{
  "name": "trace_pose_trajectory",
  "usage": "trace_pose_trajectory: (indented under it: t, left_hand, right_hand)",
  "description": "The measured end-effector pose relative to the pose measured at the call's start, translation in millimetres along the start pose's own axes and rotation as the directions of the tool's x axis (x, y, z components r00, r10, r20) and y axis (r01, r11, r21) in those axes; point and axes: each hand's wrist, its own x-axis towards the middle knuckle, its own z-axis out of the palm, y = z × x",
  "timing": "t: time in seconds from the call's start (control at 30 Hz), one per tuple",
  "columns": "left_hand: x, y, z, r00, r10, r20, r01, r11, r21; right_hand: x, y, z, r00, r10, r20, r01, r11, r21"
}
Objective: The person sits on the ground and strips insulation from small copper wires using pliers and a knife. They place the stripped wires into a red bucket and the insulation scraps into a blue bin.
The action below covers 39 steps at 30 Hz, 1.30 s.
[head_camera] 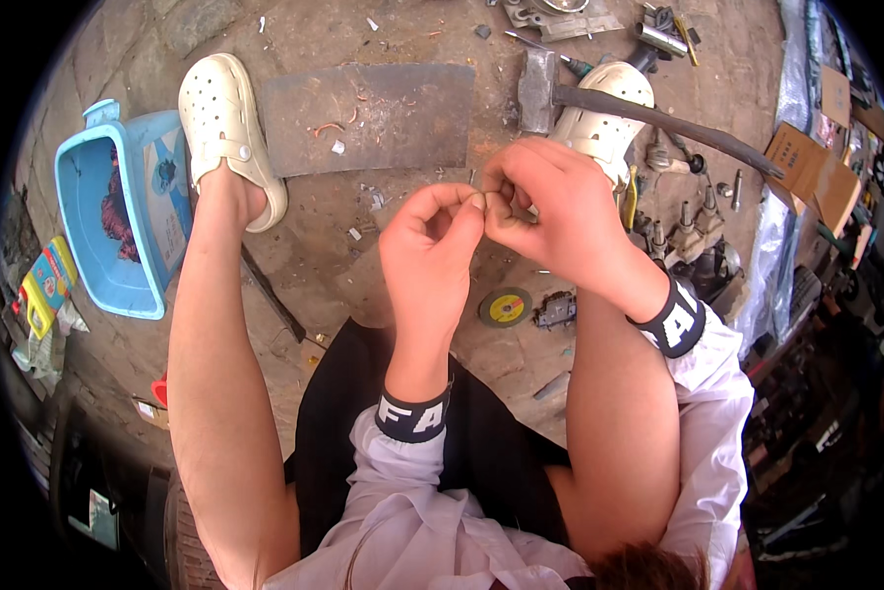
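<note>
My left hand [431, 240] and my right hand [560, 210] meet fingertip to fingertip above the ground between my feet. Both pinch a small thin piece [473, 178]; only a sliver shows past the fingers, so its kind cannot be told. Beyond the hands a flat metal plate [412, 122] lies on the ground, with several curled copper-coloured scraps [329, 128] on it. A sledgehammer [538, 92] is right of the plate, its dark handle passing over my right shoe [615, 85]. Nearer to me, below the right hand, lies a yellow-centred abrasive disc [506, 307].
A blue plastic basin [110, 295] lies tipped beside my left shoe [220, 103], near a yellow bottle [47, 284]. Metal machine parts [696, 236] and yellow-handled pliers [630, 199] lie on the right. Cardboard [811, 173] and plastic sheeting [759, 258] line the right edge.
</note>
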Motion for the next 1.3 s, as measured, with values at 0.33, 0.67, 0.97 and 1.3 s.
trace_pose_trajectory:
  t: [0.33, 0.67, 0.97, 1.3]
  left_hand:
    - [3.5, 8.0, -7.4, 0.98, 0.194, 0.035, -0.196, 0.934, 0.3]
    - [-2.3, 12.3, -1.4, 0.995, 0.1, -0.002, -0.1, 0.993, 0.071]
    - [-3.0, 14.3, -0.7, 0.979, -0.142, 0.146, 0.191, 0.89, -0.414]
    - [-6.0, 13.5, 1.9, 0.998, 0.058, -0.03, -0.063, 0.98, -0.189]
  right_hand:
    - [-3.5, 2.7, -1.6, 0.985, -0.169, 0.047, 0.174, 0.908, -0.38]
    - [-5.2, -1.6, -1.0, 0.984, -0.177, 0.026, 0.176, 0.934, -0.311]
    - [-5.5, -18.2, -2.9, 0.958, 0.281, 0.062, -0.286, 0.909, 0.302]
    - [-5.4, -15.3, -5.5, 0.996, 0.059, -0.07, -0.06, 0.998, -0.014]
